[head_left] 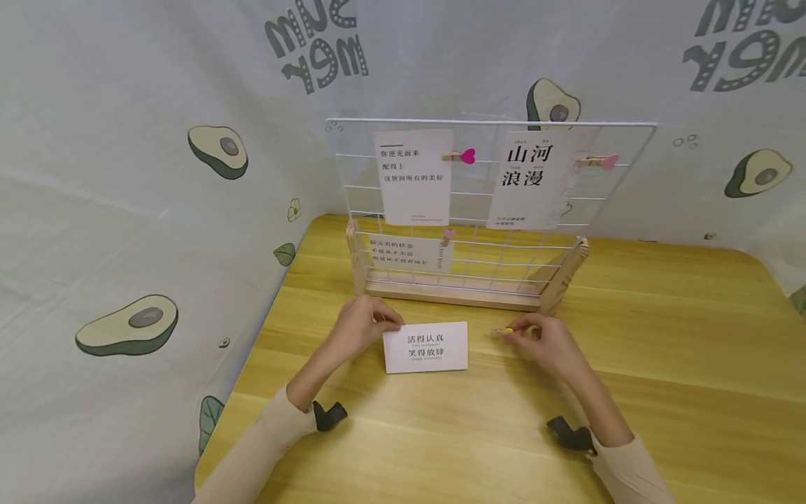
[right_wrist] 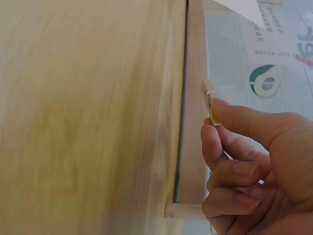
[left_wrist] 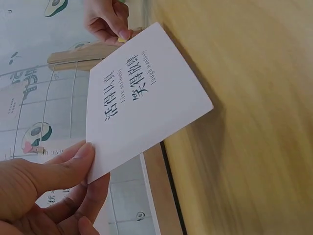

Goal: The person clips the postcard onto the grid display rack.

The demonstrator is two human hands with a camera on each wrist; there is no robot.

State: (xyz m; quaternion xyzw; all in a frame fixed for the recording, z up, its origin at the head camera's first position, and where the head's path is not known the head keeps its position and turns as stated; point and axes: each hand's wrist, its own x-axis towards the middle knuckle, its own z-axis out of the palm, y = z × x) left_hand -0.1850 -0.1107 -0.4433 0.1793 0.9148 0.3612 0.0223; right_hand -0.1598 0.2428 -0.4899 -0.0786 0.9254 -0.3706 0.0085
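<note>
Between thumb and fingers, my left hand (head_left: 364, 325) pinches the upper left corner of a white card (head_left: 426, 358) printed with dark Chinese text. In the left wrist view the card (left_wrist: 142, 103) is tilted, with a shadow on the wood beside it. My right hand (head_left: 546, 341) holds a small wooden clothespin (head_left: 497, 332) with a yellow piece at its end, to the right of the card. The right wrist view shows the clothespin (right_wrist: 209, 100) between thumb and index finger, the other fingers curled below. Both hands are in front of the white wire grid rack (head_left: 478, 189).
On the grid hang a left card (head_left: 415, 196) with a magenta heart clip (head_left: 467, 156), a right card (head_left: 522, 199) with a pink heart clip (head_left: 607, 162), and a lower card (head_left: 403, 256). The rack's wooden base (head_left: 453, 294) stands on the wooden table (head_left: 661, 364).
</note>
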